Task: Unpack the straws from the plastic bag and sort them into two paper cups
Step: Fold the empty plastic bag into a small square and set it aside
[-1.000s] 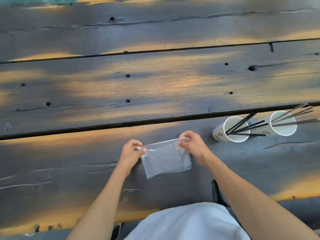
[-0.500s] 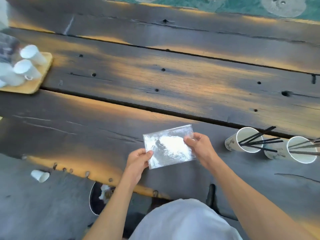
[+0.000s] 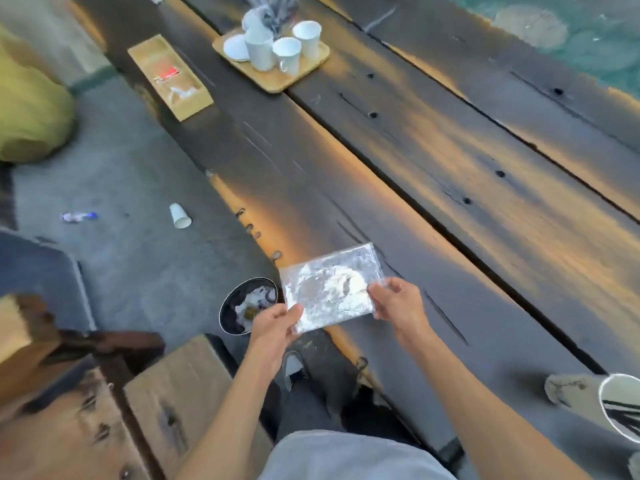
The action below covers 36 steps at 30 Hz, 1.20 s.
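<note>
A flat, clear plastic bag (image 3: 330,287) is held above the near edge of the dark wooden table (image 3: 450,174), glinting in the light. My left hand (image 3: 273,325) pinches its lower left corner and my right hand (image 3: 398,301) grips its right edge. No straws show inside the bag. At the far right edge, one paper cup (image 3: 588,396) lies tilted with dark straws (image 3: 625,415) visible at its mouth. The second cup is out of view.
A wooden tray (image 3: 280,76) with several white cups stands at the table's far left, beside a shallow wooden box (image 3: 169,76). On the grey floor lie a paper cup (image 3: 179,215), a wrapper (image 3: 79,216) and a dark round pan (image 3: 247,304). A wooden bench (image 3: 180,403) is below left.
My view has swung to the left, so the cups with straws slid to the right edge. Both hands have lifted the bag and carried it leftward over the table's near edge.
</note>
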{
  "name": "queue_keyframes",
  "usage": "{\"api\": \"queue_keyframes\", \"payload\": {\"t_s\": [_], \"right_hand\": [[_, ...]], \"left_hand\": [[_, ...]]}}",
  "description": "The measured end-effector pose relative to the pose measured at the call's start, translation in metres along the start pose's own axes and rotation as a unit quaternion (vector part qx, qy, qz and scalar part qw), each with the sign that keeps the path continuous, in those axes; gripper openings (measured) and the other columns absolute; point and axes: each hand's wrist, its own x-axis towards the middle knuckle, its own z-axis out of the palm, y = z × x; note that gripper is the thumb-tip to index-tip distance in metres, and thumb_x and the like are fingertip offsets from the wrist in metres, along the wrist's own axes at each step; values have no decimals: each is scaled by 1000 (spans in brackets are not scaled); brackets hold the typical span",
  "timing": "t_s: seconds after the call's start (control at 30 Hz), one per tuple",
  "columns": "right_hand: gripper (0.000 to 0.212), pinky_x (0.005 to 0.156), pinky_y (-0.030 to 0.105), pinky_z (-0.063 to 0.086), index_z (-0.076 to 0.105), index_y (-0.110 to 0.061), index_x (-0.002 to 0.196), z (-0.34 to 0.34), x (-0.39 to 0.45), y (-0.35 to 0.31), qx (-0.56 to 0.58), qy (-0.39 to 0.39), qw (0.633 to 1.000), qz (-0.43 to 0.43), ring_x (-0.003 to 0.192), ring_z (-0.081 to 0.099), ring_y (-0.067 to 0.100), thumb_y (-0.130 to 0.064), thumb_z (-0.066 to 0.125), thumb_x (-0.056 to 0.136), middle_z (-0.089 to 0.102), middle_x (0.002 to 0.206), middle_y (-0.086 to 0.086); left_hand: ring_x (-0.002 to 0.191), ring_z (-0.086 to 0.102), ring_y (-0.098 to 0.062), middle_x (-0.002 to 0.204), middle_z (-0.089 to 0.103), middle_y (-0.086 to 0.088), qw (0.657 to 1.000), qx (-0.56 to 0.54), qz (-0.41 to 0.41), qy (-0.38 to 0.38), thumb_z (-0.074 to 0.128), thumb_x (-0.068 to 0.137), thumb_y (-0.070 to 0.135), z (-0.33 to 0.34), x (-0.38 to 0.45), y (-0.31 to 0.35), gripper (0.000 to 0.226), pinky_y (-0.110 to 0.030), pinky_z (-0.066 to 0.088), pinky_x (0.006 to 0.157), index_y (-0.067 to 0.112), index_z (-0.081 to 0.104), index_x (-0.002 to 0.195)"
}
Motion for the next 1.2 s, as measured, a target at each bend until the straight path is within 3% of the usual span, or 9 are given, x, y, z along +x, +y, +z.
{"api": "queue_keyframes", "payload": {"t_s": [0.13, 0.27, 0.4, 0.5, 0.7, 0.83, 0.93, 1.07, 1.2], "right_hand": [[21, 51, 27, 49, 54, -8, 74, 77, 7, 3, -51, -40, 998, 15, 50, 49, 15, -10, 67, 90, 55, 62, 3], [17, 62, 29, 58, 56, -8, 76, 154, 17, 26, -113, -74, 990, 37, 53, 55, 12, -7, 66, 90, 56, 66, 2], [21, 52, 26, 51, 54, -9, 72, 216, 43, 69, -201, -91, 973, 62, 48, 48, 13, -8, 61, 91, 53, 63, 6], [22, 50, 23, 48, 54, -8, 71, 253, 72, 108, -228, -88, 965, 99, 51, 48, 13, -7, 60, 92, 53, 64, 5], [17, 57, 28, 51, 57, -4, 80, 298, 150, 182, -217, -66, 960, 164, 61, 51, 17, -8, 59, 96, 55, 70, 7], [22, 61, 30, 51, 56, -8, 74, 318, 204, 234, -205, -40, 960, 188, 65, 54, 17, -8, 59, 96, 57, 69, 5], [22, 59, 29, 51, 56, -8, 72, 329, 239, 264, -206, -25, 958, 200, 64, 55, 17, -4, 59, 94, 59, 72, 9], [6, 58, 28, 50, 63, -3, 92, 344, 279, 288, -193, -6, 958, 212, 65, 59, 17, 2, 61, 91, 67, 81, 13], [12, 60, 27, 50, 63, -5, 87, 357, 308, 299, -203, -17, 956, 210, 71, 59, 18, 5, 59, 92, 67, 87, 16]], "left_hand": [[75, 54, -16, 67, 45, -7, 994, -59, -17, 89, 75, 88, 21, -61, 5, -12, 33, -27, 49, 61, 11, 55, 63], [64, 51, -15, 69, 57, -5, 974, -152, -54, 157, 70, 91, 15, -119, 18, -27, 17, -27, 44, 59, 6, 64, 78], [60, 45, -17, 57, 54, -2, 951, -214, -110, 194, 55, 96, 0, -165, 48, -59, 28, -30, 36, 61, 8, 55, 69], [59, 41, -17, 64, 48, -7, 936, -228, -152, 221, 56, 96, 0, -191, 84, -90, 26, -29, 36, 60, 9, 54, 71], [49, 43, -15, 56, 49, -7, 912, -278, -191, 231, 60, 94, 1, -218, 178, -148, 19, -23, 46, 53, 5, 61, 75], [48, 43, -12, 58, 49, -6, 897, -305, -212, 240, 59, 95, 1, -228, 251, -187, 9, -18, 41, 46, 1, 63, 86], [40, 42, -7, 54, 50, -3, 889, -315, -219, 250, 57, 96, 1, -230, 297, -208, 14, -20, 40, 47, 3, 59, 83], [66, 56, -15, 76, 65, -10, 866, -344, -240, 272, 60, 94, 0, -233, 341, -226, 2, -25, 44, 61, 0, 62, 94], [65, 51, -16, 76, 63, -10, 863, -347, -244, 276, 61, 94, -1, -232, 372, -236, 8, -26, 39, 59, 2, 62, 86]]}}
